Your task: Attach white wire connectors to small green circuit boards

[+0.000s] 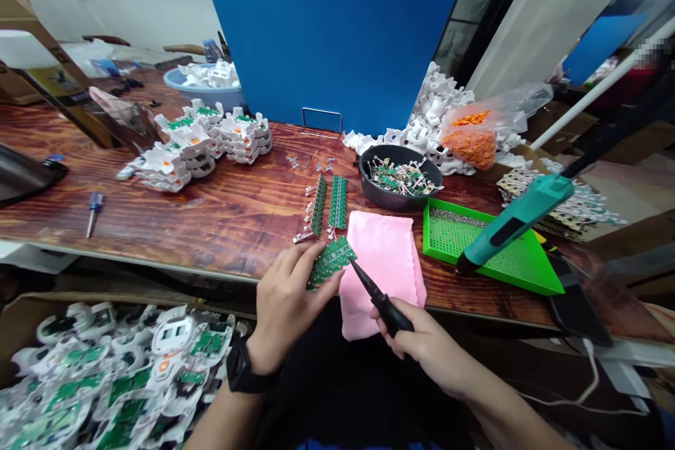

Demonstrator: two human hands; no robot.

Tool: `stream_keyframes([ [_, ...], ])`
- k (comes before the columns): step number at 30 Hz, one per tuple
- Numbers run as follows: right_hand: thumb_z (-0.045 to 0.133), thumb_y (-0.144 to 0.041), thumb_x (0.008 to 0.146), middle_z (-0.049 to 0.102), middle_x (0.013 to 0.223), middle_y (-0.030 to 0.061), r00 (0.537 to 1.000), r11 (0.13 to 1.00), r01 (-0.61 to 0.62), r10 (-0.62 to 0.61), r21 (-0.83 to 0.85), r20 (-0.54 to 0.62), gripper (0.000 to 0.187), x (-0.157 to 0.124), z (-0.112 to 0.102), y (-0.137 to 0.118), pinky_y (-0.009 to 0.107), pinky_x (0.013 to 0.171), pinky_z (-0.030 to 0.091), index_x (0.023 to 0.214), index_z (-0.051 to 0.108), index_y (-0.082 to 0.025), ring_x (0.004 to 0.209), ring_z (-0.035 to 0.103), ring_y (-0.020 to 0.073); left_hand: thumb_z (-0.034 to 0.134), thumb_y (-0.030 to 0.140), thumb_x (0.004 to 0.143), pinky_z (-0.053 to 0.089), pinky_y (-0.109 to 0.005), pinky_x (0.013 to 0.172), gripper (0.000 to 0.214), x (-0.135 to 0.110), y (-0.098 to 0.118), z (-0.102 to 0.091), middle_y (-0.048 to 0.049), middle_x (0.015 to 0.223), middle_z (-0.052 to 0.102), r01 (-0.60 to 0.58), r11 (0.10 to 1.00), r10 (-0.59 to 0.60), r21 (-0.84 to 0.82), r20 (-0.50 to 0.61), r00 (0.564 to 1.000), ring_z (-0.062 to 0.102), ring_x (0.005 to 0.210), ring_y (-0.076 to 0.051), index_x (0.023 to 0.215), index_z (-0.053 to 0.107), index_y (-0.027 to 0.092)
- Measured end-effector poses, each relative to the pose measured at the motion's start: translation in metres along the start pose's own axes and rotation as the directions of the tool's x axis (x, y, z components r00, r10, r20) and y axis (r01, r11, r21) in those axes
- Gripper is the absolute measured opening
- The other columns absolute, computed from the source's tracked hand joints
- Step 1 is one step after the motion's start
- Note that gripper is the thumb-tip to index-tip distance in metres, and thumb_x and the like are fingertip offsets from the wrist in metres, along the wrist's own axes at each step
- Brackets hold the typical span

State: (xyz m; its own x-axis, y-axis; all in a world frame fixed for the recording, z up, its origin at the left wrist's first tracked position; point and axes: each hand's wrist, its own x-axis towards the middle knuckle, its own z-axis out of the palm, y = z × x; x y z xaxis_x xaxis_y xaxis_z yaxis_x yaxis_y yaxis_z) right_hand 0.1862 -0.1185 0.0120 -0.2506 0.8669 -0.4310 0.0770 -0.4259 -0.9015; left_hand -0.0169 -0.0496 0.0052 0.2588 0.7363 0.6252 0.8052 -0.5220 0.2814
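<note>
My left hand [287, 295] grips a green circuit board panel [331, 260] at the table's front edge, fingers curled round its left side. My right hand [422, 344] is closed round a black pointed hand tool [377, 295]; its tip touches the panel's right edge. Just beyond lies a folded pink cloth [382, 260]. Two more green board strips [330, 204] stand on the wooden table [184, 211] behind the panel.
A dark bowl of small wired boards [401, 176], a green tray [522, 267] with a teal tool [517, 221] over it, and an orange-filled bag [469, 137] sit right. Stacked white housings [195, 144] lie left; a box of assembled housings [105, 373] stands below the table.
</note>
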Motion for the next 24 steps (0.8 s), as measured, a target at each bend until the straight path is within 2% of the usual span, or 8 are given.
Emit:
stream_keyframes([
  [3, 0.044, -0.005, 0.055, 0.047, 0.071, 0.0002, 0.994, 0.969, -0.074, 0.054, 0.235, 0.091, 0.039, -0.003, 0.001, -0.002, 0.023, 0.049, 0.031, 0.091, 0.056, -0.013, 0.058, 0.042, 0.0099, 0.059, 0.035, 0.078, 0.047, -0.032, 0.081, 0.036, 0.000, -0.002, 0.002, -0.0075, 0.101, 0.063, 0.021, 0.996, -0.019, -0.089, 0.022, 1.000, 0.059, 0.093, -0.021, 0.110, 0.053, 0.020],
  [5, 0.044, -0.004, 0.054, 0.050, 0.074, 0.0021, 0.993, 0.944, -0.074, 0.042, 0.321, 0.107, 0.040, -0.003, -0.002, -0.008, 0.023, 0.050, 0.034, 0.092, 0.057, -0.012, 0.062, 0.045, 0.0112, 0.059, 0.034, 0.078, 0.048, -0.032, 0.081, 0.036, -0.001, -0.004, 0.004, -0.0076, 0.101, 0.062, 0.048, 0.990, -0.045, -0.129, 0.027, 0.999, 0.059, 0.094, -0.021, 0.110, 0.053, 0.019],
  [9, 0.045, -0.003, 0.056, 0.057, 0.083, 0.0047, 0.999, 0.905, 0.037, -0.046, 0.424, 0.011, 0.043, 0.017, -0.026, -0.035, 0.024, 0.055, 0.040, 0.096, 0.058, -0.014, 0.068, 0.051, 0.0129, 0.061, 0.031, 0.077, 0.047, -0.032, 0.083, 0.039, -0.003, -0.010, 0.004, -0.0070, 0.100, 0.062, 0.073, 0.991, -0.078, -0.108, -0.039, 0.996, 0.058, 0.093, -0.020, 0.112, 0.052, 0.019],
  [12, 0.043, -0.005, 0.061, 0.059, 0.104, 0.0086, 0.993, 0.866, 0.109, -0.120, 0.488, -0.009, 0.040, 0.042, -0.051, -0.062, 0.031, 0.071, 0.048, 0.097, 0.057, -0.015, 0.088, 0.056, 0.0176, 0.061, 0.032, 0.077, 0.047, -0.032, 0.082, 0.041, -0.004, -0.016, 0.002, -0.0067, 0.099, 0.062, 0.057, 0.995, -0.063, -0.077, -0.079, 0.995, 0.059, 0.092, -0.021, 0.114, 0.051, 0.020],
  [15, 0.040, -0.006, 0.066, 0.054, 0.120, 0.0105, 0.993, 0.834, 0.069, -0.109, 0.548, 0.041, 0.037, 0.056, -0.062, -0.075, 0.043, 0.084, 0.046, 0.099, 0.055, -0.014, 0.106, 0.053, 0.0208, 0.062, 0.036, 0.075, 0.048, -0.033, 0.078, 0.046, -0.004, -0.021, 0.000, -0.0076, 0.098, 0.060, 0.058, 0.997, -0.062, -0.043, -0.093, 0.994, 0.058, 0.089, -0.022, 0.116, 0.050, 0.019],
  [19, 0.044, -0.003, 0.063, 0.055, 0.119, 0.0124, 0.987, 0.854, -0.048, -0.038, 0.518, 0.154, 0.043, 0.045, -0.042, -0.055, 0.045, 0.081, 0.048, 0.103, 0.055, -0.013, 0.105, 0.054, 0.0234, 0.062, 0.035, 0.076, 0.047, -0.035, 0.080, 0.048, -0.004, -0.024, -0.002, -0.0094, 0.099, 0.058, 0.066, 0.997, -0.068, -0.037, -0.062, 0.996, 0.056, 0.092, -0.023, 0.118, 0.047, 0.017],
  [24, 0.048, -0.004, 0.057, 0.062, 0.102, 0.0095, 0.985, 0.946, -0.142, 0.107, 0.291, 0.134, 0.046, 0.014, -0.011, -0.027, 0.033, 0.070, 0.049, 0.099, 0.060, -0.015, 0.093, 0.057, 0.0217, 0.061, 0.030, 0.077, 0.047, -0.036, 0.082, 0.047, -0.003, -0.021, -0.004, -0.0087, 0.102, 0.060, 0.111, 0.988, -0.118, -0.105, -0.055, 0.992, 0.057, 0.094, -0.022, 0.119, 0.044, 0.019],
])
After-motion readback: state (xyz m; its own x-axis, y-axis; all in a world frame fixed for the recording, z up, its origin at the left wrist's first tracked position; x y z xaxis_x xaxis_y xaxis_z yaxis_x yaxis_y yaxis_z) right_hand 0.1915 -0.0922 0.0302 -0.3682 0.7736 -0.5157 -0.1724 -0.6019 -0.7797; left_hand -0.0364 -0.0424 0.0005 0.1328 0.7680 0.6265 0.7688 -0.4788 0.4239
